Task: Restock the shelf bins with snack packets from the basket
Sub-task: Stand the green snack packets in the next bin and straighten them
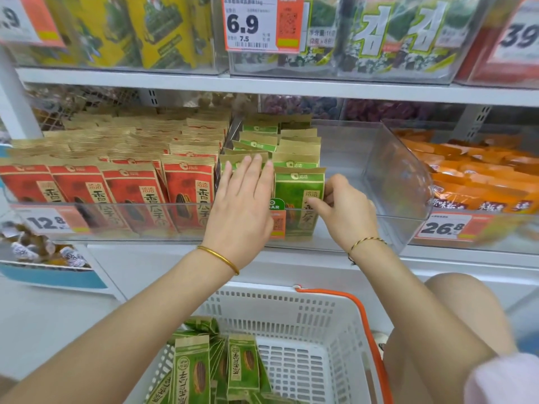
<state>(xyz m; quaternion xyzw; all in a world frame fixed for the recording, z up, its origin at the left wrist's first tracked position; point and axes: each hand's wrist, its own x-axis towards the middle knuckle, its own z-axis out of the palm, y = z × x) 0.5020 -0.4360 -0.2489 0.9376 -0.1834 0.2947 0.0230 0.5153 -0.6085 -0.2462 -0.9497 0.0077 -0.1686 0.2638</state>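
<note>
- My left hand (242, 199) lies flat, fingers straight and together. It presses on the left column of green sunflower-seed packets (258, 142) standing in the clear bin (393, 182) and grips nothing.
- My right hand (347, 208) pinches the front green packet (300, 193) by its right edge — thumb on the face, fingers curled behind.
- That packet stands upright against the clear bin's front wall, heading the right column, just right of my left hand.
- Just left of the clear bin, red sunflower-seed packets (186, 193) stand in close rows.
- Right of the clear bin, past its curved side wall, orange packets (472, 182) lie stacked.
- Below the clear bin and nearer to me sits the white basket (277, 297) with its orange handle (370, 330); more basket packets (191, 368), green like the others, are heaped in its left part.
- Price tags hang low to either side of the clear bin: the 12.8 tag (46, 221) to its left, the 26.8 tag (443, 227) to its right.
- A gold bangle (218, 258) circles my left wrist and a braided bracelet (367, 242) my right, both just below the clear bin.
</note>
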